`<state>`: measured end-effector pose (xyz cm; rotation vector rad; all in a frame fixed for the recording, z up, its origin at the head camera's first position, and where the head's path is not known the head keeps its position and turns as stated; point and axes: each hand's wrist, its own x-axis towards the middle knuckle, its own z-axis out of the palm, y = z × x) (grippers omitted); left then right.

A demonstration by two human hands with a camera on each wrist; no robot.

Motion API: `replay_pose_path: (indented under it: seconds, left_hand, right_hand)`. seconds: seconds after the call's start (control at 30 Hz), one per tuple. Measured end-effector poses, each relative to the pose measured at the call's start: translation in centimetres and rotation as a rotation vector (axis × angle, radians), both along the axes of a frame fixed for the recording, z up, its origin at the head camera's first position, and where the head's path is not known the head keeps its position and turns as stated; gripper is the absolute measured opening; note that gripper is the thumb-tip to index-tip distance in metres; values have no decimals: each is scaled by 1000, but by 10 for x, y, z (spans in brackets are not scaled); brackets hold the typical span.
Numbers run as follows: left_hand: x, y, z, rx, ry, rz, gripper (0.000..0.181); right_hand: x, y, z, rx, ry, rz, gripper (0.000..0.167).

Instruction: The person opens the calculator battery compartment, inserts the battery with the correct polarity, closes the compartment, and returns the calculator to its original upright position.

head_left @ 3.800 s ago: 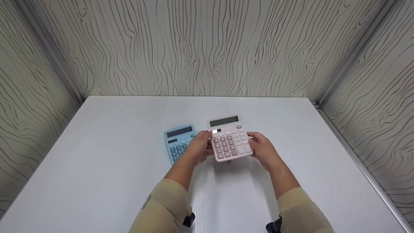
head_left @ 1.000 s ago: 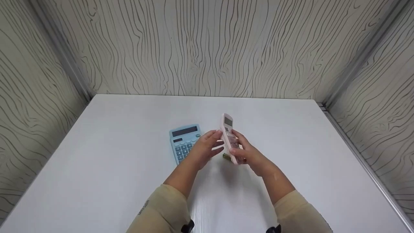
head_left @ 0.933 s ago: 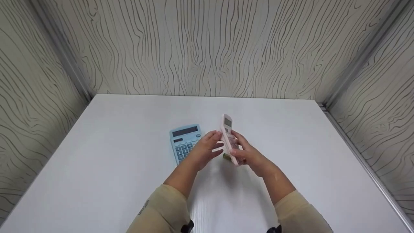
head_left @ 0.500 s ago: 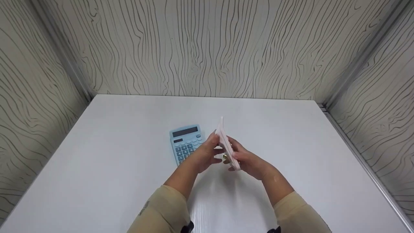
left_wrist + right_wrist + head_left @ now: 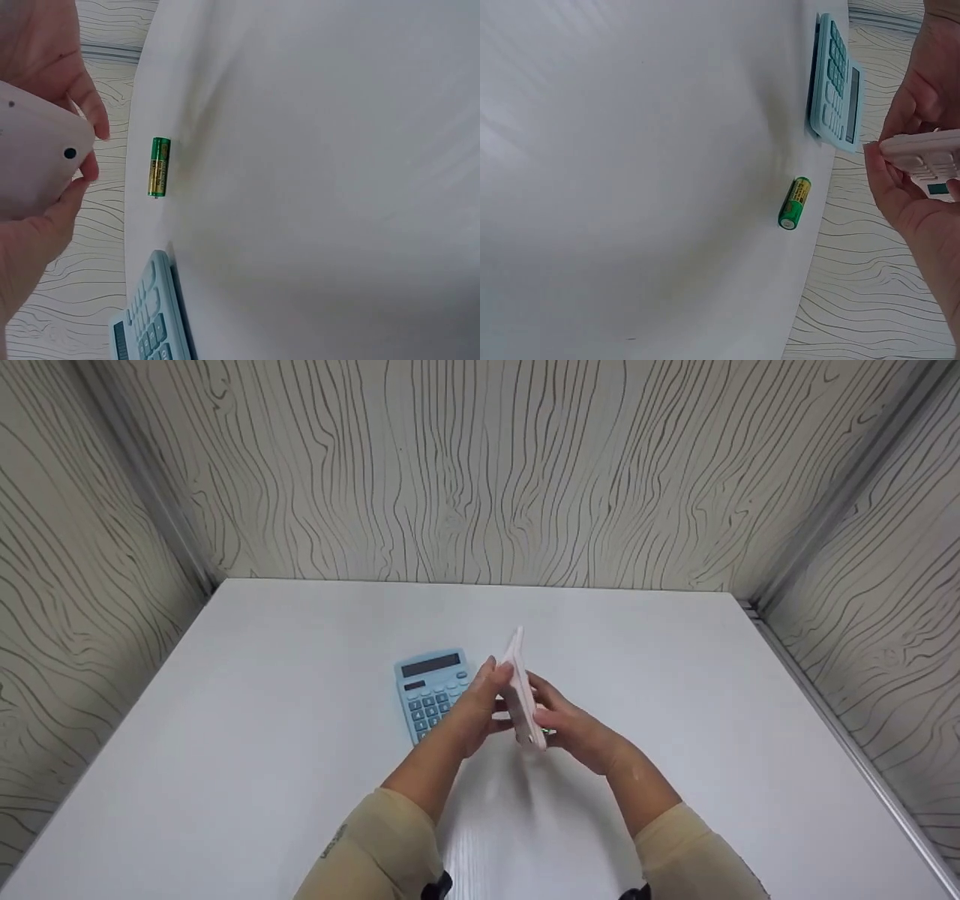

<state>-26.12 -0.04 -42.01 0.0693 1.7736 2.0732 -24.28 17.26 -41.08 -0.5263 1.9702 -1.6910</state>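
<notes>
The left hand (image 5: 472,712) and right hand (image 5: 577,733) both grip the pale-pink plastic calculator (image 5: 34,161), which we see raised between them, tipped almost on edge, long axis pointing away from the person. Lower, we see a green-and-gold cylindrical battery (image 5: 159,166) on the white table (image 5: 322,187).

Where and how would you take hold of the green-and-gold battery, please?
I'd pinch the green-and-gold battery around its middle from above, thumb and finger across its long sides: it is a slim cylinder lying on its side. The pink calculator held nearby may need to move first.
</notes>
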Motion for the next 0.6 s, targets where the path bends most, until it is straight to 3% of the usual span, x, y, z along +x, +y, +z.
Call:
replay_pose_path:
  seconds: [0.17, 0.27, 0.47, 0.6]
  left_hand:
    - [-2, -1, 2, -80, -23, 68, 105]
    - [-1, -2, 2, -140, -17, 91, 107]
    - [0, 0, 5, -323, -12, 135, 118]
    - [-1, 0, 5, -385, -18, 155, 121]
  right_hand:
    - [-1, -3, 9, 24, 151, -126, 68]
    - [-1, -7, 15, 51, 192, -170, 66]
    - [14, -24, 38, 251, 267, -287, 58]
    - [14, -29, 34, 305, 278, -358, 52]
